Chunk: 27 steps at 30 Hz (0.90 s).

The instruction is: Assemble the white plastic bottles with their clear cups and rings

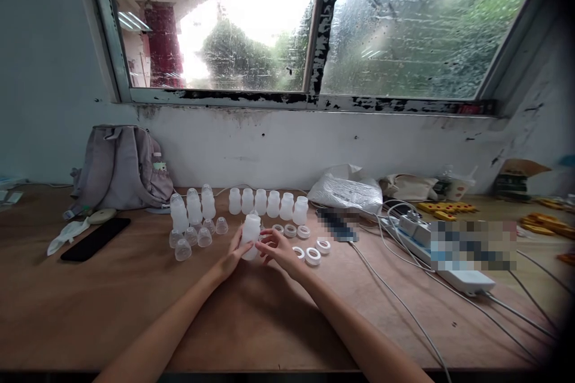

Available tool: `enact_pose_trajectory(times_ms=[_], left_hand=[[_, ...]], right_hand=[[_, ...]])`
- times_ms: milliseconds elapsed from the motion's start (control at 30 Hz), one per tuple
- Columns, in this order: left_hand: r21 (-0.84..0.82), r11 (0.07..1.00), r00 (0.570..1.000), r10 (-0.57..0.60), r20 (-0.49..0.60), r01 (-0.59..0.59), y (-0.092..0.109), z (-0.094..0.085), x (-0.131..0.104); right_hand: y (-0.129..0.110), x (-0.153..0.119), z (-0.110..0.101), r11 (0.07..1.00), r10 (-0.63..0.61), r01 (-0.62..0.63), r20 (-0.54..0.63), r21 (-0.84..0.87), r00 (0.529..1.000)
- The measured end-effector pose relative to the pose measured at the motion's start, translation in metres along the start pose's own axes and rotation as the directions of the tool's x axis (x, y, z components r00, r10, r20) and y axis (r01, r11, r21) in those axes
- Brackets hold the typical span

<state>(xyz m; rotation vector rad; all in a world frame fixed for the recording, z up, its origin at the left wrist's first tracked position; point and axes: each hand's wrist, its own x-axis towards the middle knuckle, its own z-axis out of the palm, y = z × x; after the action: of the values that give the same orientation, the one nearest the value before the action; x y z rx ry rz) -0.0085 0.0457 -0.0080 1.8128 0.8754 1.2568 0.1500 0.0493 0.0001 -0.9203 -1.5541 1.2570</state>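
"Where's the white bottle [251, 228]?"

"In front of the person, mid-table, gripped in the left hand [235, 252]. I can't tell whether its base touches the table [233, 323]."

"And the right hand [279, 246]?"

"Its fingers are bent, close against the bottle's side (whether they pinch anything, I can't tell)."

"What's around them?"

"Behind, six open bottles [273, 203] stand in a row. To the left are three covered bottles [194, 208], with clear domed caps [204, 237] in front. White rings [313, 262] lie near the right hand."
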Motion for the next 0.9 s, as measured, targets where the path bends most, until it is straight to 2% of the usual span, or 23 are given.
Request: enact_pose_trajectory(times_ms=[133, 267, 367, 433, 500, 533, 600, 667, 733, 800, 900], left_hand=[[-0.235, 0.967, 0.995, -0.103, 0.014, 0.103, -0.005, 0.007, 0.000], [-0.310, 0.942, 0.991, -0.121, 0.051, 0.131, -0.012, 0.009, 0.000], [-0.167, 0.983, 0.997, -0.070, 0.036, 0.075, -0.013, 0.006, 0.002], [0.104, 0.995, 0.999, 0.005, -0.041, -0.001, -0.011, 0.000, 0.003], [0.451, 0.891, 0.984, 0.125, -0.127, -0.055, -0.006, -0.009, 0.004], [0.600, 0.798, 0.972, 0.178, -0.152, -0.052, -0.003, -0.016, 0.004], [0.800, 0.599, 0.956, 0.220, -0.195, 0.025, 0.001, -0.029, 0.005], [0.890, 0.426, 0.944, 0.194, -0.267, 0.164, 0.003, -0.043, 0.005], [0.908, 0.289, 0.927, 0.133, -0.352, 0.303, 0.003, -0.056, 0.006], [0.901, 0.201, 0.915, 0.047, -0.400, 0.384, 0.003, -0.067, 0.006], [0.904, 0.141, 0.915, -0.079, -0.395, 0.403, 0.005, -0.078, 0.006]], right_hand=[[0.008, 0.001, 0.002, 0.995, -0.045, 0.043, -0.010, -0.088, 0.999], [0.010, 0.001, 0.002, 0.992, -0.078, 0.078, 0.004, -0.096, 0.997], [0.010, 0.001, 0.002, 0.993, -0.082, 0.084, 0.020, -0.081, 0.996], [0.010, 0.001, 0.001, 0.990, -0.094, 0.090, -0.029, -0.105, 0.995], [0.009, 0.001, -0.002, 0.987, -0.110, 0.095, -0.106, -0.131, 0.988], [0.008, 0.001, -0.003, 0.986, -0.114, 0.096, -0.136, -0.136, 0.984], [0.004, 0.001, -0.005, 0.988, -0.109, 0.089, -0.168, -0.126, 0.980], [0.001, 0.000, -0.006, 0.993, -0.080, 0.063, -0.179, -0.098, 0.981], [-0.002, 0.000, -0.005, 0.998, -0.040, 0.032, -0.191, -0.049, 0.981], [-0.003, -0.001, -0.005, 1.000, -0.018, 0.019, -0.209, 0.004, 0.978], [-0.004, -0.001, -0.004, 0.999, -0.010, 0.021, -0.237, 0.042, 0.971]])
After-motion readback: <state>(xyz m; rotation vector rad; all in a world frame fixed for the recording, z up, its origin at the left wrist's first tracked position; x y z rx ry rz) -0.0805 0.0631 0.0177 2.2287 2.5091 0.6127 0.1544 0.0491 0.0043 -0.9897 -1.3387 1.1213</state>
